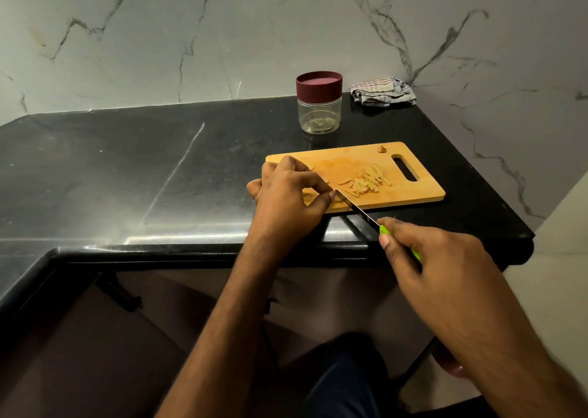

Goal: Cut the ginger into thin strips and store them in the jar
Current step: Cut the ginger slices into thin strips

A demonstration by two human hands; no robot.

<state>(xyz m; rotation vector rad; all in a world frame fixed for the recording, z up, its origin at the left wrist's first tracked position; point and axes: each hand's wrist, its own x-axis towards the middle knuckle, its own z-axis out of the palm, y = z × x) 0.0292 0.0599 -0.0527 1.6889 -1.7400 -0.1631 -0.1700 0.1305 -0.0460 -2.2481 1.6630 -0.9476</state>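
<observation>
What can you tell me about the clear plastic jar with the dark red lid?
The clear plastic jar with the dark red lid stands upright on the black stone counter, behind the wooden cutting board and left of the striped cloth. Its body is round, see-through and looks empty except for glints at the bottom. The wide maroon lid is on. Neither hand touches it, and it stands apart from board and cloth.

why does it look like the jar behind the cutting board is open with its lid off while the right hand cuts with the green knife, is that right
Not quite: the jar is closed, with its maroon lid on top, as the head view shows. The rest holds: it stands behind the cutting board, and the right hand grips the green-handled knife, its blade on the board near the cut ginger strips.
</observation>
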